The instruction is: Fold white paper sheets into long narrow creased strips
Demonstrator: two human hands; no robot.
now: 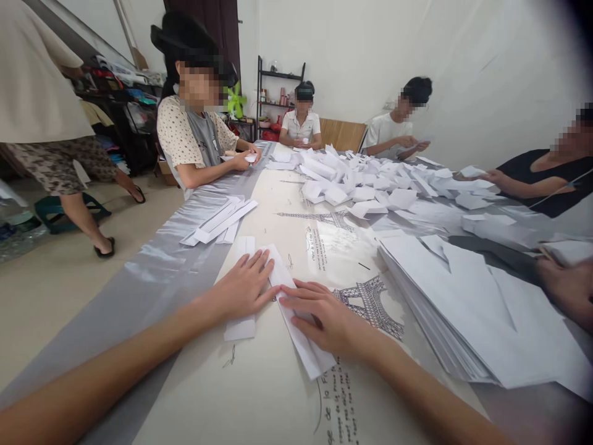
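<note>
Your right hand [327,315] lies over the strip [312,360], fingers outstretched, hiding part of its middle. Your left hand [241,281], also open and flat, reaches the strip's far end and covers the middle of a second strip [240,329]. The stack [467,309] on the right blurs at its outer edge; in the pile [370,179] beyond, pieces overlap indistinctly.

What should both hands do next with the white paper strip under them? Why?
Probably slide the bare right hand toward the near end of the long white paper strip, pressing: that end lies uncovered, while the bare left hand touches the strip farther up.
</note>
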